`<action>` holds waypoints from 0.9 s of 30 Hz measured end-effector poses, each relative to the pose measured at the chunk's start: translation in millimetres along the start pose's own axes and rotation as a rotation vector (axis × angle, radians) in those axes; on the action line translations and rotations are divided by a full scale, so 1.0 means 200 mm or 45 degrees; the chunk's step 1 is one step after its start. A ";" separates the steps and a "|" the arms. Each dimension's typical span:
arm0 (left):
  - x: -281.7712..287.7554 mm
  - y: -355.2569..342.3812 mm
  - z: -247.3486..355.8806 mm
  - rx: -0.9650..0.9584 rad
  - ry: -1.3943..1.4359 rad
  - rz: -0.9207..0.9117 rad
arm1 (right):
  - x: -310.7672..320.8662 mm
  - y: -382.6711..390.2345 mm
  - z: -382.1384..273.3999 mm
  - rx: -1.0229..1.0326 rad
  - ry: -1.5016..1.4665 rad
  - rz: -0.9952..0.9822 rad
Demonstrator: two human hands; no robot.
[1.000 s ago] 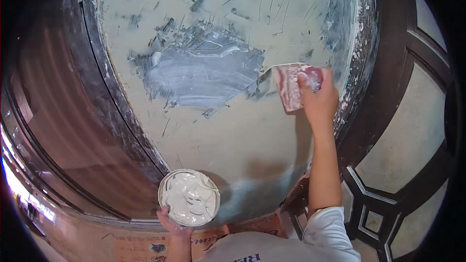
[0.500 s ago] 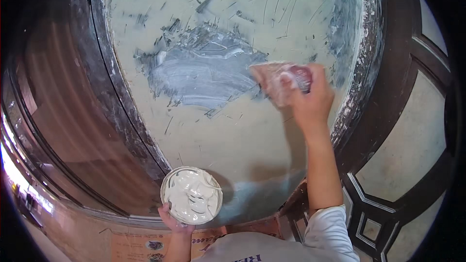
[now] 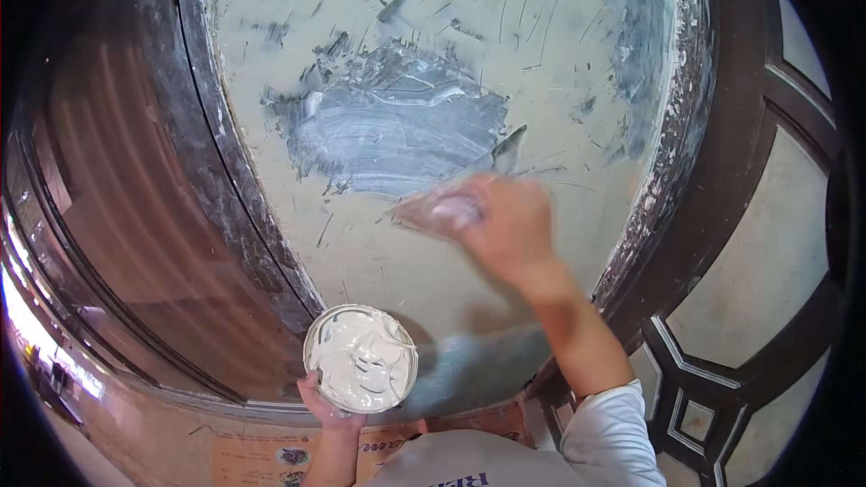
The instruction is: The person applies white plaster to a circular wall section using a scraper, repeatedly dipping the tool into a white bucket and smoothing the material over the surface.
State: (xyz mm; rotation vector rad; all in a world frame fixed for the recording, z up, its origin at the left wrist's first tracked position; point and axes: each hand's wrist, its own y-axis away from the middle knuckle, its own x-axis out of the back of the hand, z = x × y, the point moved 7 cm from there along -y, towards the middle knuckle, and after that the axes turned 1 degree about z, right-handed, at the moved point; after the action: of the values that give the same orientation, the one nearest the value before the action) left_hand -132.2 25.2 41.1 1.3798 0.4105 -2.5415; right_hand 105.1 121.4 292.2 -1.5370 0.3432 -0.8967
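My right hand (image 3: 514,221) is closed round a putty knife (image 3: 431,213), whose wide blade lies against the panel (image 3: 379,257); motion smears both. Just beyond the blade is a bare grey patch (image 3: 397,140) streaked with thin white filler, while pale cream filler covers most of the panel round it. Low in the view, my left hand (image 3: 327,404) grips a round tub (image 3: 361,356) from its near left side. Thick off-white filler fills the tub, its surface swirled and ridged. Most of the left fingers are hidden under the tub.
A worn, paint-spotted frame edge (image 3: 225,153) runs down the panel's left side, and another (image 3: 663,153) bounds the right. Dark wooden panelling (image 3: 749,216) stands at the right, brown glossy boards (image 3: 135,234) at the left. Printed cardboard (image 3: 244,460) lies at the bottom.
My right hand has swept the putty knife down and left, from the grey patch's right edge to below it. The tub has shifted very slightly right in the view.
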 end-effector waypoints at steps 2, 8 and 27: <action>0.03 0.00 -0.01 0.026 -0.008 0.009 | -0.13 0.07 -0.04 0.037 -0.037 -0.050; -0.01 0.03 0.04 -0.013 0.005 0.012 | 0.15 0.00 0.32 -0.335 0.210 0.286; 0.08 0.04 -0.03 0.038 0.003 0.090 | 0.07 0.64 0.43 -0.892 -0.542 0.318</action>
State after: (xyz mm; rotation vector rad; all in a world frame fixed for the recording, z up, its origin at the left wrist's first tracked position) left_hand -133.9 18.3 22.6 1.3827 0.3203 -2.4990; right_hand 210.3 147.6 183.1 -2.2110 0.5568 -0.2289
